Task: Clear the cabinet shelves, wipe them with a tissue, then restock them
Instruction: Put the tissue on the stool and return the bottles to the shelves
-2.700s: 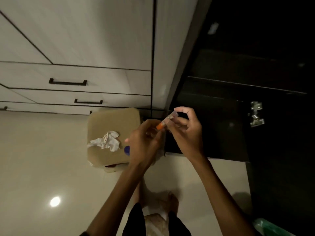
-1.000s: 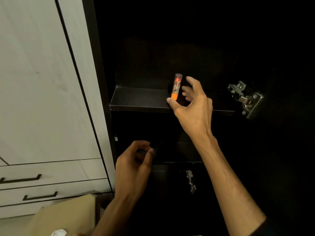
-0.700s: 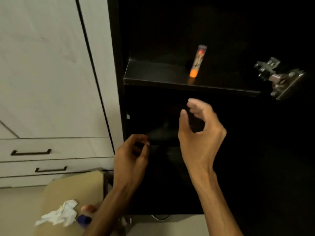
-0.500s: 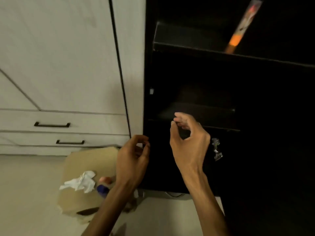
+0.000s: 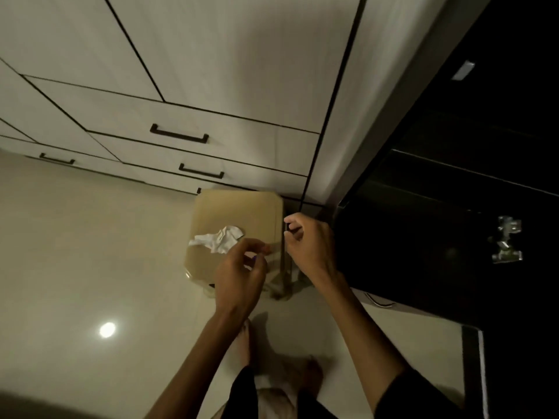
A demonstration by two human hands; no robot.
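Looking straight down at a tan stool [image 5: 239, 213] standing on the pale floor [image 5: 90, 252], tucked against the white drawer fronts [image 5: 187, 116] with their dark bar handles [image 5: 179, 137]. On the stool's seat, toward its near left side, lies a crumpled white tissue [image 5: 216, 241], loose and touched by neither hand. The left hand [image 5: 240, 275] hovers over the stool's near edge, just this side of the tissue, fingers curled inward; a small bluish speck shows at the fingertips, but whether they pinch anything I cannot tell. The right hand [image 5: 311, 244] is at the stool's right edge, fingers bent in toward the thumb, and nothing can be seen in its grasp. Right of the stool the dark cabinet [image 5: 438, 237] stands open, its shelves [image 5: 472, 173] only faint lines in the gloom, with a metal hinge [image 5: 506, 243] glinting on the far right. Below the stool, the person's bare feet [image 5: 311, 376] are on the floor, and a round light reflection [image 5: 107, 329] shines on the floor to the stool's near left.
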